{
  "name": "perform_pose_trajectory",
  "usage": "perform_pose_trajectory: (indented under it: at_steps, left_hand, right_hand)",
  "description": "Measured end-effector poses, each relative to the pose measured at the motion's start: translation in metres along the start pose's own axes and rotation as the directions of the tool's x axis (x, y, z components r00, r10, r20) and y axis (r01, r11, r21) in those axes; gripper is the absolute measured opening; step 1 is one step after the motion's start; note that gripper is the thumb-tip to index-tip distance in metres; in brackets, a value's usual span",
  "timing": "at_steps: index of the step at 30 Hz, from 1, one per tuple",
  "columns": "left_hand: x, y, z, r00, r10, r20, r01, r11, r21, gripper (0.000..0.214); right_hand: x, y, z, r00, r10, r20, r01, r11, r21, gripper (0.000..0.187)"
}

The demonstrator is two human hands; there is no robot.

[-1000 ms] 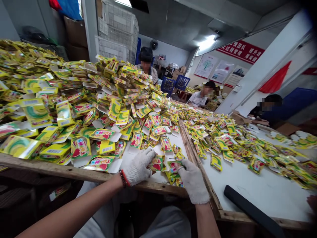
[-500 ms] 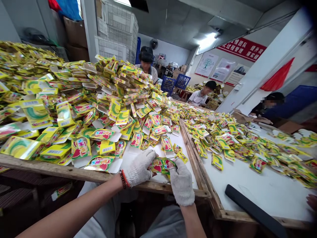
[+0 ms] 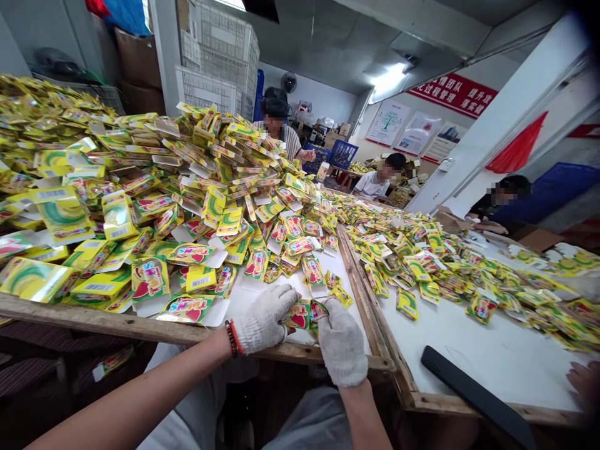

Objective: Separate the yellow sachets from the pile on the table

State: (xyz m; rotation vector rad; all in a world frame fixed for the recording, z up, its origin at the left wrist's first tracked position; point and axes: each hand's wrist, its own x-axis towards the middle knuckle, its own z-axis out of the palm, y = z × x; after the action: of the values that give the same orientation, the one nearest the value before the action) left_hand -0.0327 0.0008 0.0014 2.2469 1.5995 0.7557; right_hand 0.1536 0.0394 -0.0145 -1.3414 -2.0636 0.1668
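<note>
My left hand, in a white knitted glove, is closed on the left end of a small yellow-green candy box with bright printed lettering. My right hand, gloved the same way, pinches the box's right end between thumb and fingers and hides much of that side. Both hands are just over the table's front edge. Left of them lies a printed candy box with a white flap sticking out. Just beyond my right hand are small wrapped candies on the white tabletop.
A tall heap of candy boxes covers the left side. A wooden strip divides the tables. On the right table lie more boxes and a long black object. Co-workers sit beyond; one person's hand is raised.
My right hand has shifted slightly left, covering more of the candy box. Across the heap, a person's hand has come up, and a small box now shows near it.
</note>
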Motion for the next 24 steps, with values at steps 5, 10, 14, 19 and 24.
perform_pose_trajectory:
  at_steps: [5, 10, 14, 19, 24]
  left_hand:
    - [0.0, -0.004, 0.003, 0.999, -0.023, -0.043, 0.025, 0.999, 0.034, 0.039]
    - [0.0, 0.0, 0.0, 1.0, -0.011, -0.025, 0.013, 0.996, 0.088, 0.044]
    - [0.001, 0.003, 0.0, 0.997, 0.061, 0.038, -0.065, 0.989, 0.132, 0.053]
    - [-0.001, 0.001, 0.002, 0.999, 0.036, -0.018, -0.032, 0.986, 0.163, 0.051]
    - [0.001, -0.001, 0.004, 0.998, 0.058, 0.001, -0.058, 0.984, 0.166, 0.051]
  right_hand:
    - [0.005, -0.012, 0.002, 0.994, 0.037, 0.108, -0.049, 0.992, 0.113, 0.029]
    - [0.011, -0.003, -0.017, 0.968, 0.033, 0.247, -0.081, 0.979, 0.185, 0.028]
    - [0.013, -0.004, -0.014, 0.942, 0.033, 0.335, -0.083, 0.987, 0.135, 0.022]
    - [0.009, -0.01, -0.014, 0.807, 0.16, 0.569, -0.427, 0.824, 0.374, 0.026]
    - [-0.003, -0.021, -0.028, 0.69, 0.032, 0.723, -0.61, 0.563, 0.558, 0.046]
